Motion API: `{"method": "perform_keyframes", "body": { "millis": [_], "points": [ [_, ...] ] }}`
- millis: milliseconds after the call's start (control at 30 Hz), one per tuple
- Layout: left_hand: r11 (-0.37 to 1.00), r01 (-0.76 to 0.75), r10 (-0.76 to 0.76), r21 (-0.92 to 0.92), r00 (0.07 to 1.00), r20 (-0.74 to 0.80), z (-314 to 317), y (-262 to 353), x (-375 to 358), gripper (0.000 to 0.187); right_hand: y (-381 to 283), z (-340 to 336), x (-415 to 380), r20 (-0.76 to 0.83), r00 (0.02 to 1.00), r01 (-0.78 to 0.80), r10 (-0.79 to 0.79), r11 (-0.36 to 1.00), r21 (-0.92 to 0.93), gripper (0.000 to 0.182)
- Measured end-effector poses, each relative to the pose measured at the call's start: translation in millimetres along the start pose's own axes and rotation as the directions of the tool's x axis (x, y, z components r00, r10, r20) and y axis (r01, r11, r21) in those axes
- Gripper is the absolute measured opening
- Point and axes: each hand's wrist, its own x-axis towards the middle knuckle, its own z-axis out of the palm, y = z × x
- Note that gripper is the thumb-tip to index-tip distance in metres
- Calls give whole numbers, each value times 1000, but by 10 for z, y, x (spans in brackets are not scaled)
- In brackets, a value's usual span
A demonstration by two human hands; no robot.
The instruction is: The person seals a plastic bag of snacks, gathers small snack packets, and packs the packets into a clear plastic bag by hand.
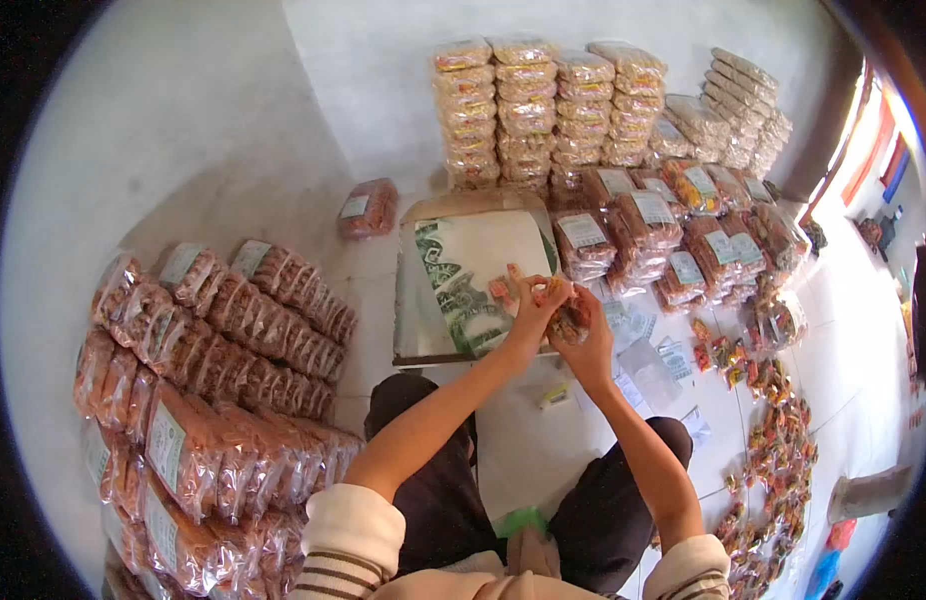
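Both hands meet over the right side of a low board (408,290) with a white and green printed sheet (493,245) on it. My left hand (539,308) has its fingers pinched at the top of a small clear packet (568,325) with reddish-brown contents. Around the lower right side of that packet, my right hand (589,338) is closed. A small red and yellow piece (505,288) shows just left of my left hand, above the sheet; whether my fingers touch it I cannot tell.
Stacks of labelled brown packets (243,340) stand at left, more (648,225) beyond the board at right, with pale packets (523,110) behind. Small colourful packets (778,450) lie on the right floor. Loose labels (673,355) and a yellow item (555,397) lie nearer.
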Motion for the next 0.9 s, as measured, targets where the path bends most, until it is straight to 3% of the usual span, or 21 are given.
{"method": "perform_keyframes", "body": {
  "millis": [33,100,133,167,200,233,267,300,367,400,433,500,533,600,833,900],
  "points": [
    [999,32,-32,-6,999,0,-16,-109,-9,56,24,-78,-61,-24,1000,-9,8,999,-34,67],
    [993,-43,60,109,986,-154,-132,-228,122,56,31,-187,-56,-39,999,-16,14,998,-68,65],
    [886,-207,298,415,940,-168,-179,-304,205,53,35,-273,-54,-136,990,-39,29,997,-68,63],
    [892,-193,282,408,944,-171,-291,-406,153,53,59,-363,-81,-236,971,-61,44,996,-68,62],
    [475,-279,476,835,879,23,-472,-528,113,51,152,-450,-106,-347,934,-86,83,996,8,59],
    [-119,-277,517,953,803,298,-497,-568,11,49,202,-530,-131,-452,883,-98,128,991,87,56],
    [41,-183,427,982,892,148,-428,-702,-152,47,244,-610,-196,-525,828,-137,195,980,148,54],
    [12,-119,374,993,921,106,-391,-874,-287,49,267,-631,-293,-531,824,-139,196,979,146,54],
    [-77,-41,285,996,956,62,-329,-1161,-531,52,364,-619,-579,-612,630,-82,477,825,559,55],
    [-127,-22,246,992,968,53,-306,-1277,-651,54,411,-571,-750,-602,583,-128,546,793,596,56],
    [-126,-26,237,992,970,55,-351,-1398,-733,54,457,-490,-943,-586,530,-176,614,755,632,58],
    [-316,-143,298,938,924,241,-532,-1673,-799,55,541,-344,-1267,-533,475,-330,700,703,630,58],
    [-312,-145,293,939,925,240,-602,-1755,-829,55,495,-297,-1358,-536,470,-334,701,704,627,58],
    [-420,-147,269,895,922,278,-735,-1856,-823,56,428,-195,-1451,-423,410,-402,808,576,712,60],
    [-389,-43,415,920,883,217,-767,-1876,-702,31,532,-48,-1479,-425,491,-439,761,637,633,57],
    [-281,-171,381,944,883,273,-798,-1769,-687,19,497,1,-1473,-404,490,-450,772,621,642,57]
  ]
}}
